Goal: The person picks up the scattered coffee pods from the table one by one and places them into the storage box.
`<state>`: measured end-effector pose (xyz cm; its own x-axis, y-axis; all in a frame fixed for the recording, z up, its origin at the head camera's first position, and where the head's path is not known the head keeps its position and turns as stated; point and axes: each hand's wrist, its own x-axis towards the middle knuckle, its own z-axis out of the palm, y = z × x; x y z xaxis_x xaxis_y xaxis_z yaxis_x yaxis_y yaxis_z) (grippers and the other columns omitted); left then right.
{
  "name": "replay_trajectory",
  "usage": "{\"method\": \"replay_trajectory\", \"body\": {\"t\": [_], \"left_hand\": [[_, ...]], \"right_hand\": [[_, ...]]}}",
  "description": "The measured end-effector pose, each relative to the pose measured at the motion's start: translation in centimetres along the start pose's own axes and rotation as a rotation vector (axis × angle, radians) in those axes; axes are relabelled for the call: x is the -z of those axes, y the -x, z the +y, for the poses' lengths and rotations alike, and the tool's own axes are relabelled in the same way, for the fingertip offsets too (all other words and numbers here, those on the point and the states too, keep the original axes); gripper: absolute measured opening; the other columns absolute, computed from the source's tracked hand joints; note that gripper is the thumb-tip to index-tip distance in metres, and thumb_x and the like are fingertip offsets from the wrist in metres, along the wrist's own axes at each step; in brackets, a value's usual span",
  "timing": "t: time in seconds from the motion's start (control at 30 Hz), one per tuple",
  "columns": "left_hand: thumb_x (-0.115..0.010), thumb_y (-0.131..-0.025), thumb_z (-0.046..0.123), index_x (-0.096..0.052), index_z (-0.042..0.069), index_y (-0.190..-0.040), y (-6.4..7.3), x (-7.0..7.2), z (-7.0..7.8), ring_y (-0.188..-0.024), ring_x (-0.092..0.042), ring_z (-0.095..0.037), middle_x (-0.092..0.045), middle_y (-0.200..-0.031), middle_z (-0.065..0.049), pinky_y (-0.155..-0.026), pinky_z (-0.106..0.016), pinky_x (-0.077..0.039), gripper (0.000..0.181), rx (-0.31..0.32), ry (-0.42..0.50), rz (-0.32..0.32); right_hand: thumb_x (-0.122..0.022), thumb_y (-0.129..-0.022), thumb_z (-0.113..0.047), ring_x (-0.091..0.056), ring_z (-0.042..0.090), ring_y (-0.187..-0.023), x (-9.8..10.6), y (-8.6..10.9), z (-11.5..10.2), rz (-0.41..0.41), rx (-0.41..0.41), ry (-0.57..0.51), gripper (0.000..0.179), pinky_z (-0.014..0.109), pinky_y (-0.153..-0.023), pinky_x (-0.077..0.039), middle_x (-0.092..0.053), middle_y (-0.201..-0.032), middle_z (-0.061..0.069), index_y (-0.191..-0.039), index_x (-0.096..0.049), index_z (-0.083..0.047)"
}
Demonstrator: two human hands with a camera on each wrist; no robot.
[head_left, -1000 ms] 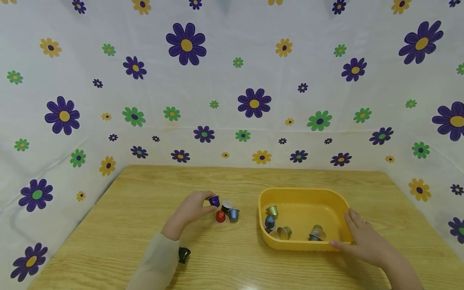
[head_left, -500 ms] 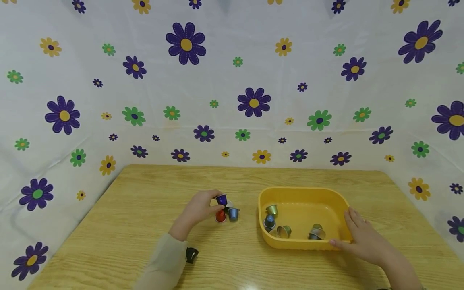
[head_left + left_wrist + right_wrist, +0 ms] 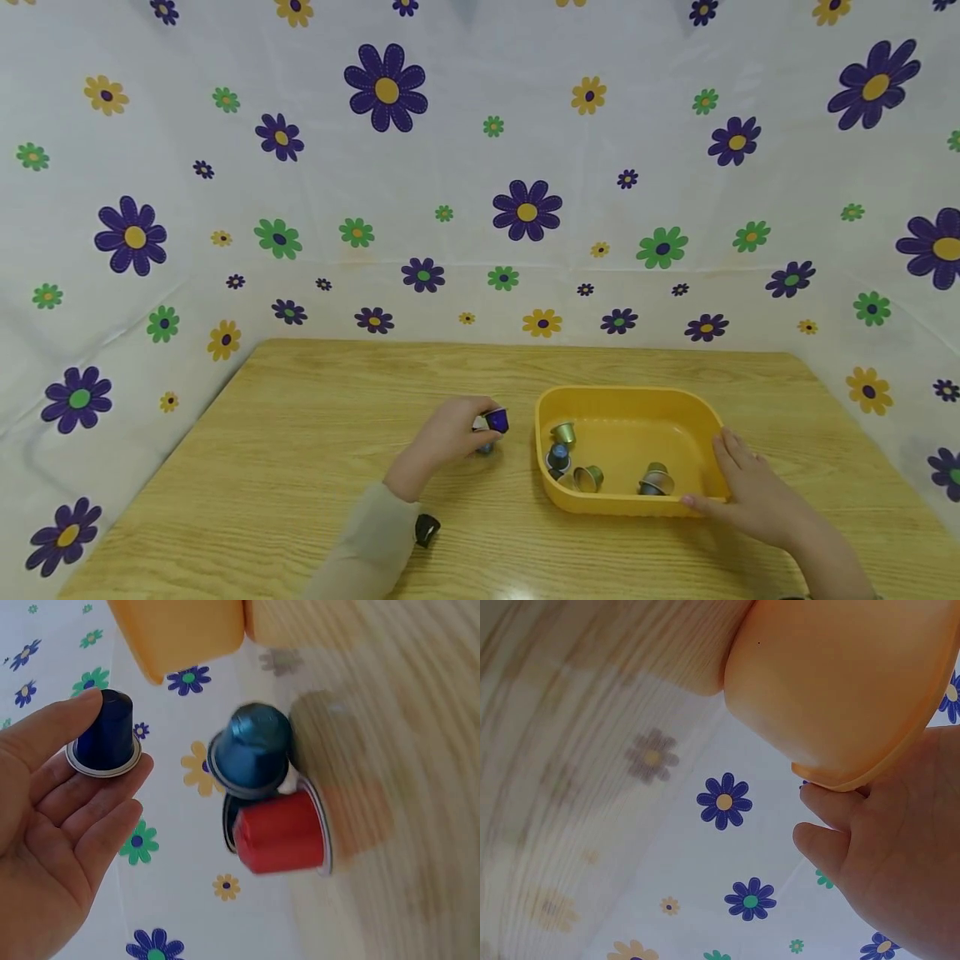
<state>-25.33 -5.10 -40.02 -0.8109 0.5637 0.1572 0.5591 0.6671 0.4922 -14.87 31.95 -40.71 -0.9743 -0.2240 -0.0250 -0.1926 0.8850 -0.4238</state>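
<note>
In the head view my left hand (image 3: 444, 435) pinches a dark purple-blue coffee capsule (image 3: 497, 420) between thumb and fingers, above the table and left of the yellow tub (image 3: 630, 505). The left wrist view shows that capsule (image 3: 106, 735) held rim down, near a teal-blue capsule (image 3: 251, 746), a red capsule (image 3: 281, 834) and a dark one (image 3: 229, 825) mostly hidden behind them. From the head, the hand covers most of this group. My right hand (image 3: 765, 492) grips the tub's front right corner, thumb at the front rim and fingers along the right side.
Inside the tub lie several capsules, among them a green one (image 3: 564, 432) and a blue one (image 3: 558, 456). A wooden table (image 3: 300, 417) bears everything, backed by a flowered cloth (image 3: 450, 167). A black piece (image 3: 426, 530) sits by my left sleeve.
My left hand has carried the purple-blue capsule rightward over the group of capsules, toward the tub. The right hand and the tub have stayed where they were.
</note>
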Motion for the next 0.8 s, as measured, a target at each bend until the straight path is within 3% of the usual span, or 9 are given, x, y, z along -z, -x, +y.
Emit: {"method": "replay_trajectory", "body": {"t": [0.43,0.8], "left_hand": [[-0.066,-0.081,0.022,-0.062,0.006,-0.102,-1.9,-2.1,3.5,-0.091,-0.058,-0.017,-0.063,-0.095,-0.001,-0.079,-0.027,-0.045,0.027,-0.126,-0.021,0.039],[-0.066,-0.08,0.022,-0.063,0.007,-0.101,-2.7,-3.7,5.8,-0.087,-0.059,-0.012,-0.063,-0.092,0.001,-0.074,-0.02,-0.045,0.026,-0.144,0.021,0.032]], "right_hand": [[-0.058,-0.078,-0.051,-0.013,0.052,-0.121,-0.1,0.0,0.1,0.004,-0.001,0.029,0.096,0.063,-0.093,-0.014,-0.009,-0.136,0.038,-0.13,-0.019,0.02],[-0.059,-0.078,-0.049,-0.013,0.053,-0.12,-0.1,0.0,0.0,0.0,0.005,0.011,0.096,0.064,-0.092,-0.012,-0.008,-0.135,0.038,-0.129,-0.019,0.021]]}}
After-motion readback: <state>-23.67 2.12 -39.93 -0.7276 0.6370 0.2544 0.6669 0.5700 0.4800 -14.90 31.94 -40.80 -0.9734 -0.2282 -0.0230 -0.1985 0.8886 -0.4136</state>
